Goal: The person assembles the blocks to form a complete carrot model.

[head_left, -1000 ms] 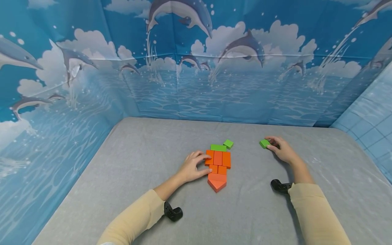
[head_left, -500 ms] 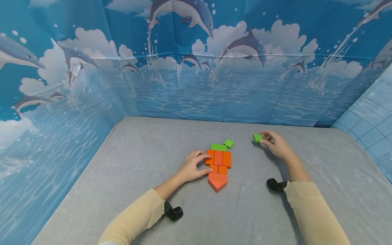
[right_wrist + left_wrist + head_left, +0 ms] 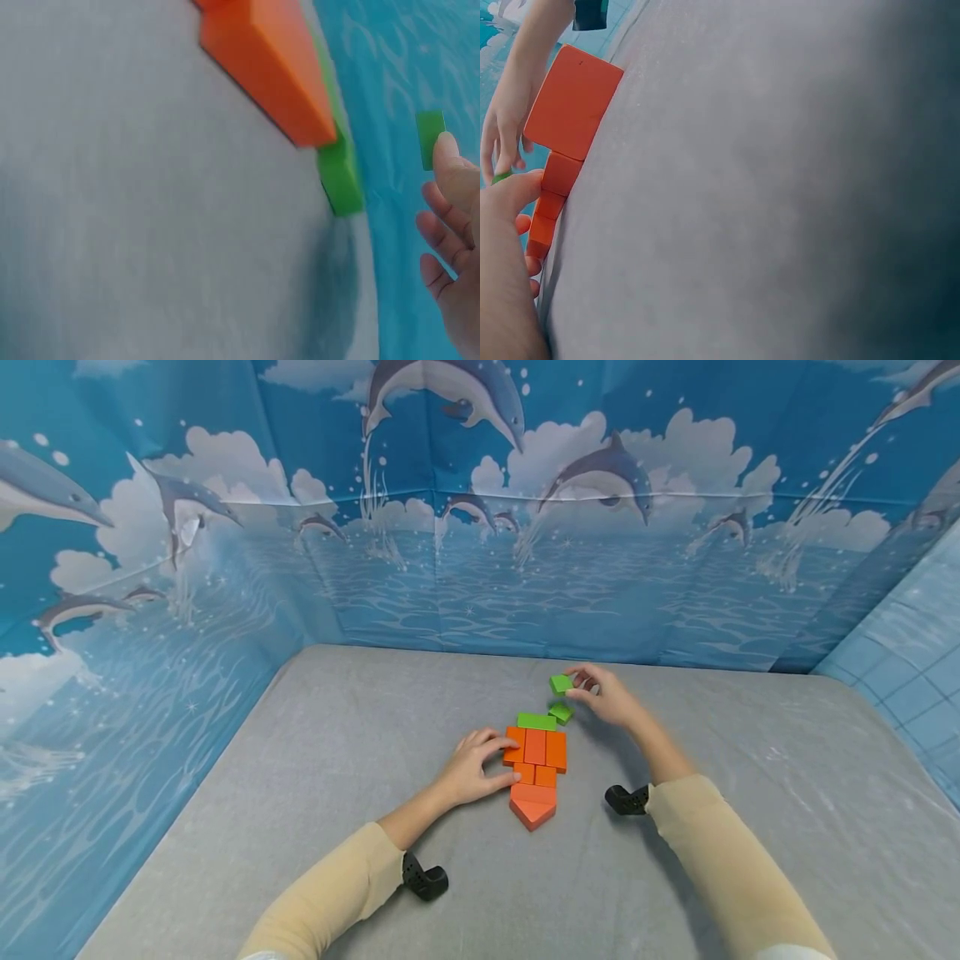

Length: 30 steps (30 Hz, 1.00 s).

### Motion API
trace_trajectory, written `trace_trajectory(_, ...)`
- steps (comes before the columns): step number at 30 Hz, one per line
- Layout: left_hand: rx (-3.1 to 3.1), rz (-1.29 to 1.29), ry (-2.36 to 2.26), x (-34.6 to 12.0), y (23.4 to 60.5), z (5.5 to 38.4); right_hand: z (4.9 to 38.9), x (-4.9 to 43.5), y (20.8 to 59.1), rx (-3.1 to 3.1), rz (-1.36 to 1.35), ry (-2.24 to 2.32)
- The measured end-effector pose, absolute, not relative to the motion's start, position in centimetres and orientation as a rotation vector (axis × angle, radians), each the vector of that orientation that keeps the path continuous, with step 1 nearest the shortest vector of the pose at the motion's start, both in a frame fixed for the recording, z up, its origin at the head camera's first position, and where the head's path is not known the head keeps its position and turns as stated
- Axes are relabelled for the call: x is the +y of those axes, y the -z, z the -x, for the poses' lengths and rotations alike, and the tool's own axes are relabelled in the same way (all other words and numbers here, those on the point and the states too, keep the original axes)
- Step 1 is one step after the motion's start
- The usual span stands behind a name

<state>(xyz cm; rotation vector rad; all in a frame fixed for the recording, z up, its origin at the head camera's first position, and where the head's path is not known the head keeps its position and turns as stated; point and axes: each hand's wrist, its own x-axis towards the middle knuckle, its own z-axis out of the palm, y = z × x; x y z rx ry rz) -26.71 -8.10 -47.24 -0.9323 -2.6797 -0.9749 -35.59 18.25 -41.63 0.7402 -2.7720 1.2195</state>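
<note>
Orange wooden blocks (image 3: 535, 746) lie flat and close together on the grey cloth, with a pointed orange end (image 3: 532, 814) toward the person. A green rectangular block (image 3: 536, 721) adjoins their far side, and a small green block (image 3: 560, 715) sits turned at its far right corner. My left hand (image 3: 468, 768) rests along the left side of the orange blocks, thumb at a small one and fingertips on a taller one. Thumb and fingers of my right hand (image 3: 611, 697) pinch another small green block (image 3: 560, 684), raised above the cloth just beyond the turned one.
A grey cloth (image 3: 360, 735) covers the tabletop. Blue dolphin-print curtains (image 3: 480, 585) stand behind it and along the sides. Black wrist mounts (image 3: 425, 878) jut from under both sleeves, low over the cloth.
My right hand has carried its small green block left and away from the person, from the right side to beyond the turned green block. My left hand and the orange blocks stay put.
</note>
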Motion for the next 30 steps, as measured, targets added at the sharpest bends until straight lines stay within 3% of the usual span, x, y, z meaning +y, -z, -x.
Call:
trace_trajectory(14, -2.663, 0.953, 0.988, -8.2, 47.2, 26.7, 36.2, 13.7, 42.5, -2.861, -0.856, -1.184)
trace_trajectory(30, -2.659, 0.945, 0.959, -8.2, 47.5, 26.9, 36.9, 11.9, 43.7, -2.913, -0.877, -0.959)
